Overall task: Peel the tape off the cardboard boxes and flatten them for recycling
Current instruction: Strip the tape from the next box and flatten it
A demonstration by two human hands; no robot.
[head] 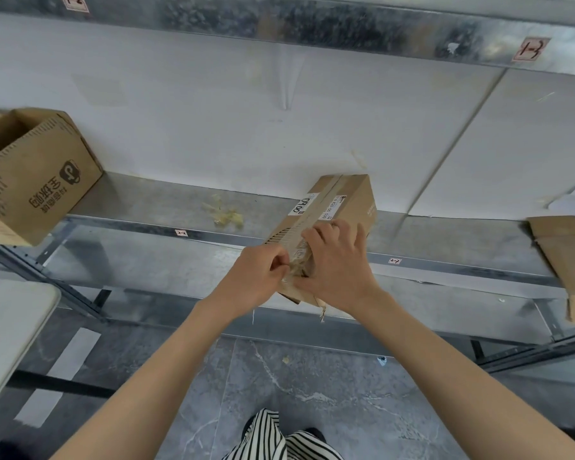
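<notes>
My left hand (259, 277) pinches tape (298, 267) partly peeled from the box (332, 207) my right hand (341, 270) grips; the open box (37, 174) to their left waits, and cardboard (561, 257) to their right lies flat.

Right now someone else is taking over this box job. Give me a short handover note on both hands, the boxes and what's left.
Left hand: pinches the loosened tape at the near end of the small box.
Right hand: grips that same end, steadying it.
Small box: far end on the metal shelf, seam tape still on top.
Done: flattened cardboard lies at the right, tape scraps on the shelf.
Left: finish peeling and flatten this box, then the open box at the left.
</notes>
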